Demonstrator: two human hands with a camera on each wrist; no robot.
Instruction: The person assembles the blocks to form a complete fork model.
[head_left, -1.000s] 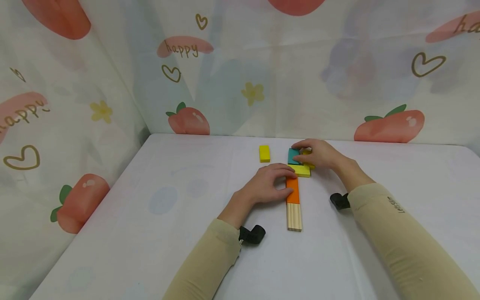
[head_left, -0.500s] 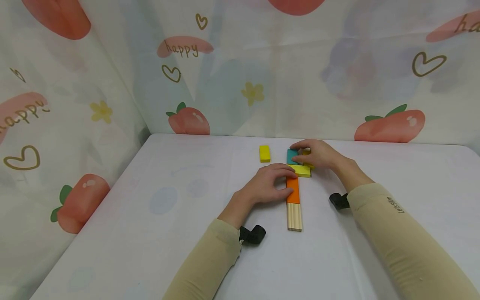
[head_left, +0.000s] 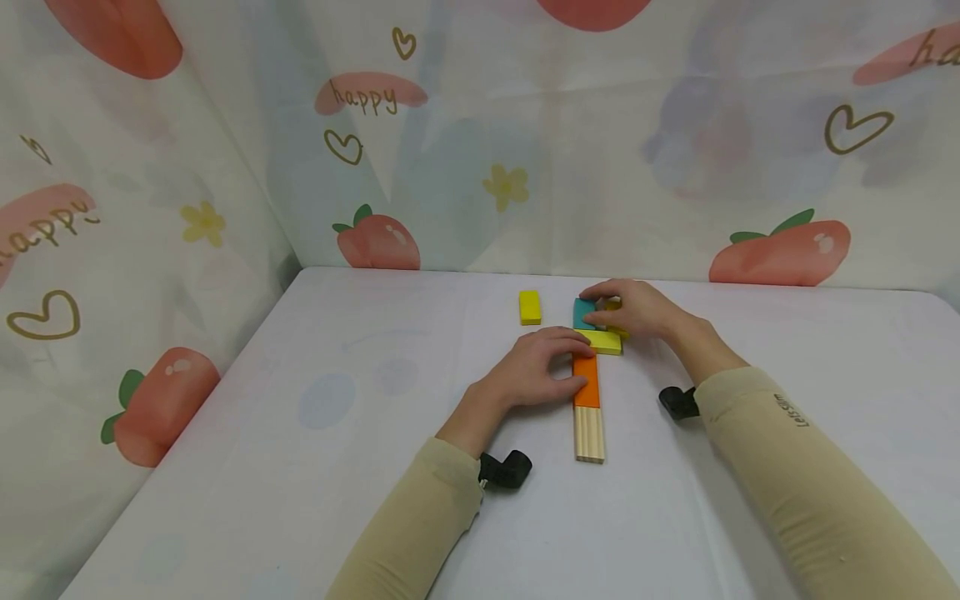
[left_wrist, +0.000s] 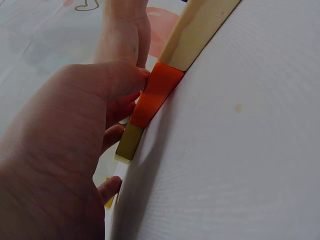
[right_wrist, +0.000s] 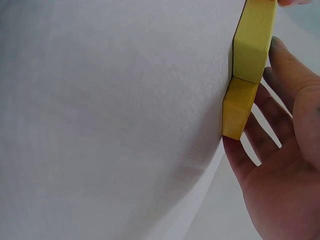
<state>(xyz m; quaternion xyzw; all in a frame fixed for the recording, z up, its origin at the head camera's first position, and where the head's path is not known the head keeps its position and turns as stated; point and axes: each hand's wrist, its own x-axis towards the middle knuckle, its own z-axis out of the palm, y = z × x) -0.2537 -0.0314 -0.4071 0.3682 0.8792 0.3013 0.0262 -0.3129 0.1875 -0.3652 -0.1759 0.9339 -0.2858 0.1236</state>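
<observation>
In the head view, my left hand (head_left: 532, 367) lies beside an orange block (head_left: 587, 382), its thumb and index finger touching it. The left wrist view shows the orange block (left_wrist: 159, 90) between a plain wooden block and a yellow one. My right hand (head_left: 641, 310) holds a teal block (head_left: 582, 313) between thumb and index finger at the far end. A light yellow block (head_left: 602, 342) lies crosswise between the orange and teal blocks. A darker yellow block (head_left: 613, 306) is partly hidden under the right hand; the right wrist view shows this darker yellow block (right_wrist: 237, 110) beside the fingers.
Plain wooden blocks (head_left: 588, 435) lie side by side at the near end of the row. A loose yellow block (head_left: 529, 307) stands apart, to the left of the teal one. White cloth (head_left: 375, 500) covers the table, and a printed curtain (head_left: 465, 125) hangs behind.
The right hand and the teal block have shifted very slightly left since the first frame. The left hand and the other blocks look unmoved.
</observation>
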